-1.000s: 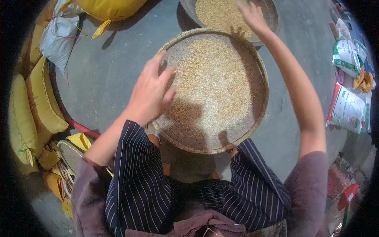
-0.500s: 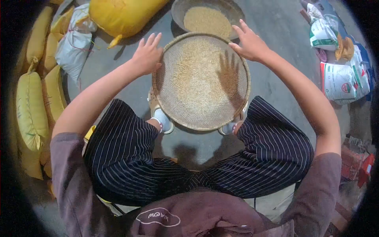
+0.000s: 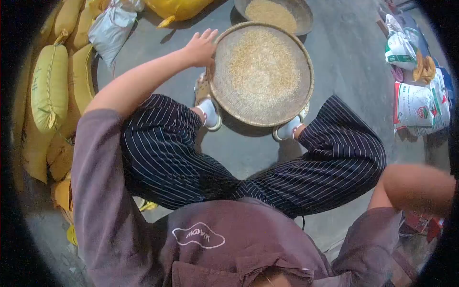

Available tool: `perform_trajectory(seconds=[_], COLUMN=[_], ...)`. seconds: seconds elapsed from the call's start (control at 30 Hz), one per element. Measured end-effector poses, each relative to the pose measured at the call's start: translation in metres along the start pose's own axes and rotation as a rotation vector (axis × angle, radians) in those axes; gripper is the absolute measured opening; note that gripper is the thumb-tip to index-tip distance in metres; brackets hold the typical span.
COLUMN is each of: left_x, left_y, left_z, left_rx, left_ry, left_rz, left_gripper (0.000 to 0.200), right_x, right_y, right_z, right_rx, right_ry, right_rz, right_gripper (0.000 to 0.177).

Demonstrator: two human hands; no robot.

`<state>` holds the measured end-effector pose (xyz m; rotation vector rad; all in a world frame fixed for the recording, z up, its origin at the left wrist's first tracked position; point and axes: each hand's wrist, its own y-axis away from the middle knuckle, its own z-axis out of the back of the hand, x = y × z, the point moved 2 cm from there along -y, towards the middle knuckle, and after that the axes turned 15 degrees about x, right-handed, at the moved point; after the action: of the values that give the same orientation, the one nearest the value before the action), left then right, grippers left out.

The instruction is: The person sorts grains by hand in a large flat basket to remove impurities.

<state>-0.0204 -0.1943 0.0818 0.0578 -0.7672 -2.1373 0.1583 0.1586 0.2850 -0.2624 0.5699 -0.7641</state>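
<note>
"What's leftmost?"
"Sacks (image 3: 49, 88), then the left hand (image 3: 201, 49), fingers apart, at the rim of a tray (image 3: 230, 101)."
"Where's the tray?"
"Between the feet (image 3: 208, 114), bearing grain (image 3: 264, 67)."
"The right hand?"
"Out of view past the blurred forearm (image 3: 415, 187); I can't tell its grip."

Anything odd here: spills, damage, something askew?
Nothing stands out. The grain lies within the round woven tray, and I see none spilled around it. The tray's visible rim looks whole. The bowl beyond looks undamaged too, though it is partly cut off. The left hand is at the tray's edge.
</note>
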Motion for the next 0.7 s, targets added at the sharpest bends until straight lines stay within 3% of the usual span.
perform_trajectory(seconds=[0.1, 0.23, 0.37, 0.43, 0.57, 0.7], left_x=[0.008, -0.008, -0.032, -0.04, -0.044, -0.039], left_y=[-0.006, -0.017, -0.029, -0.034, -0.056, -0.063], left_z=[-0.019, -0.011, 0.002, 0.008, 0.0, 0.012], left_rx=[0.058, 0.13, 0.13, 0.04, -0.026, 0.029], left_ry=[-0.02, 0.025, 0.045, -0.032, -0.001, 0.005], left_rz=[0.008, 0.021, -0.113, -0.157, -0.138, -0.124], left_gripper=[0.059, 0.057, 0.05, 0.043, 0.042, 0.046], right_x=[-0.007, 0.012, -0.006, -0.014, -0.03, -0.033], right_y=[0.044, 0.12, 0.165, 0.18, 0.211, 0.238], right_z=[0.031, 0.122, 0.155, 0.168, 0.201, 0.232], right_rx=[0.029, 0.055, 0.076, 0.084, 0.085, 0.079], right_ry=[-0.049, -0.094, -0.145, -0.167, -0.2, -0.223], right_rz=[-0.013, -0.035, -0.068, -0.09, -0.12, -0.166], right_gripper=[0.028, 0.028, 0.028, 0.028, 0.028, 0.028])
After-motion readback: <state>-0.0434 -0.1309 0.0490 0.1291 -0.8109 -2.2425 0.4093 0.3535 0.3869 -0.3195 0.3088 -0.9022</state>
